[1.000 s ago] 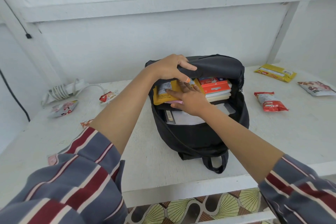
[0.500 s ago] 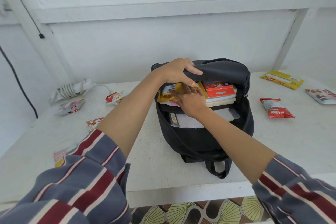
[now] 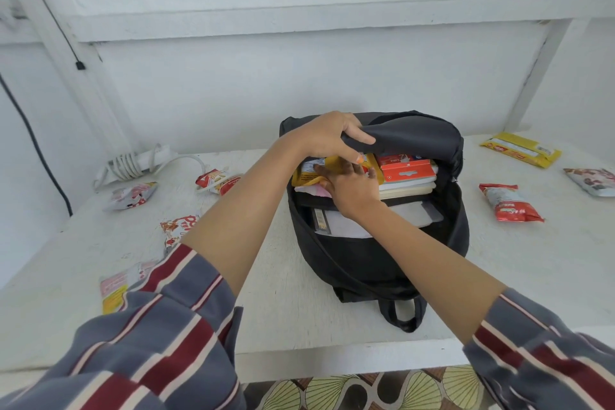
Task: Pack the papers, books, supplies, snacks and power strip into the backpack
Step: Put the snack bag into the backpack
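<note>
Snack-packing step: left grip [image 3: 327, 136] clamped on flap [image 3: 416, 133] of backpack [image 3: 382, 263], right grip [image 3: 352, 188] apart, pressing yellow snack packet [image 3: 307, 176] down. Next, likely: fetch red snack packet [image 3: 509, 203] from bench [image 3: 283, 293], right side.

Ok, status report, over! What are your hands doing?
Left hand holds flap up. Right hand presses yellow packet into bag. Snacks, power strip on table, unpacked.

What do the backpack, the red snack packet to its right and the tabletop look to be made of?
Backpack: black woven synthetic fabric, matte; its flap folds softly under the left hand. Red snack packet: glossy plastic film, probably, crinkled with crimped ends. Tabletop: white painted, matte, slightly rough; wood or board underneath cannot be told.
</note>
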{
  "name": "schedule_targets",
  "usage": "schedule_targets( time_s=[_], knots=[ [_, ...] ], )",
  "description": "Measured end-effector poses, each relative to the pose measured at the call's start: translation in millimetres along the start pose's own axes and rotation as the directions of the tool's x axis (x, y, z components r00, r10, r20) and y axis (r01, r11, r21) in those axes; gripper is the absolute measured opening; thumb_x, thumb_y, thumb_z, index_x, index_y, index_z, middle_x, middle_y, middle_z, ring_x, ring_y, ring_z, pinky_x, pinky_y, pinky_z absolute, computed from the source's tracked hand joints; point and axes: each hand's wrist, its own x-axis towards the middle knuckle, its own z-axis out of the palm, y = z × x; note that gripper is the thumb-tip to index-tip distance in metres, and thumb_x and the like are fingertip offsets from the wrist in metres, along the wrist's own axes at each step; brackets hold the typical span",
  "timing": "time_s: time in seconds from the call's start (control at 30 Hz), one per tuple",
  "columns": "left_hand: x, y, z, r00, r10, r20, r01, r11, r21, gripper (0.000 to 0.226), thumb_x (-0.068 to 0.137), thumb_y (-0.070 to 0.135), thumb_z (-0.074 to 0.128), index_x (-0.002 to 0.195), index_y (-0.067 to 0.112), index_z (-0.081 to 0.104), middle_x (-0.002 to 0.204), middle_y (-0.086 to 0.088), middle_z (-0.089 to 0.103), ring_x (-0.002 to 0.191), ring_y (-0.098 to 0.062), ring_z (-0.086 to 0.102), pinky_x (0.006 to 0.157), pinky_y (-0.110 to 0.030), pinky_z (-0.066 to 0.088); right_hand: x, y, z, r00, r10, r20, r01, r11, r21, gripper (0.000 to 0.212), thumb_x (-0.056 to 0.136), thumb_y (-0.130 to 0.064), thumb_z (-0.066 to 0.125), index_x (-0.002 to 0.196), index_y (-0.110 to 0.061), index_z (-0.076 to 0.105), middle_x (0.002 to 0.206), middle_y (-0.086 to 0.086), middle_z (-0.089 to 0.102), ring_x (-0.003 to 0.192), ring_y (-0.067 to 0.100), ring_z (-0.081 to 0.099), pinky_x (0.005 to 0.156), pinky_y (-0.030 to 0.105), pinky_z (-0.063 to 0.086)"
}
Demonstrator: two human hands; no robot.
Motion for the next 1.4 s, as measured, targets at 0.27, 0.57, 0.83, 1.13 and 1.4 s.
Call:
schedule_targets(
  time_s=[0.27,0.57,0.83,1.13,1.4],
  knots=[
    [-5,-3,11,0.990,-0.033,0.138,0.027,0.998,0.051,0.033,0.086,0.021,0.065,0.119,0.021,0.064,0.134,-0.001,0.043,0.120,-0.016,0.040,0.092,-0.023,0.031,-18,20,13,0.969,-0.101,-0.224,0.117,0.991,0.060,0.050,0.096,-0.046,0.038,0.143,-0.034,0.031,0.148,0.011,0.034,0.139,0.033,0.027,0.115,0.045,0.015],
    [-18,-12,31,0.990,-0.053,0.129,0.049,0.998,0.029,0.033,0.082,0.026,0.070,0.115,0.028,0.066,0.136,0.001,0.036,0.124,-0.015,0.036,0.102,-0.029,0.032,-49,37,24,0.862,-0.178,-0.475,0.296,0.937,0.186,0.027,0.072,-0.014,0.076,0.096,-0.004,0.069,0.092,0.016,0.068,0.084,0.036,0.063,0.074,0.039,0.051],
    [-37,-14,45,0.997,-0.061,0.050,0.068,0.988,-0.140,0.025,0.085,0.014,0.066,0.110,0.016,0.069,0.144,-0.003,0.040,0.121,-0.020,0.050,0.072,0.004,0.038,-69,40,16,0.868,-0.161,-0.469,0.335,0.887,0.316,0.025,0.084,-0.009,0.063,0.108,-0.007,0.069,0.105,0.011,0.069,0.096,0.028,0.063,0.079,0.029,0.047],
    [-62,-14,40,0.981,-0.036,-0.190,0.018,0.995,-0.096,0.025,0.088,0.012,0.060,0.112,0.017,0.068,0.124,0.000,0.062,0.115,-0.011,0.055,0.097,-0.021,0.037,-87,39,-37,0.763,0.020,-0.646,0.371,0.804,0.464,0.023,0.082,0.001,0.055,0.096,-0.003,0.072,0.093,0.012,0.071,0.081,0.025,0.065,0.076,0.035,0.053],
    [-99,-20,21,0.902,-0.152,-0.404,0.147,0.988,-0.044,0.025,0.091,0.016,0.057,0.114,0.015,0.066,0.118,-0.002,0.064,0.106,-0.016,0.057,0.088,-0.027,0.044,-62,20,-73,0.890,-0.096,-0.446,0.281,0.885,0.372,0.038,0.093,-0.017,0.049,0.130,-0.016,0.053,0.140,0.000,0.047,0.128,0.017,0.044,0.102,0.029,0.035]
  ],
)
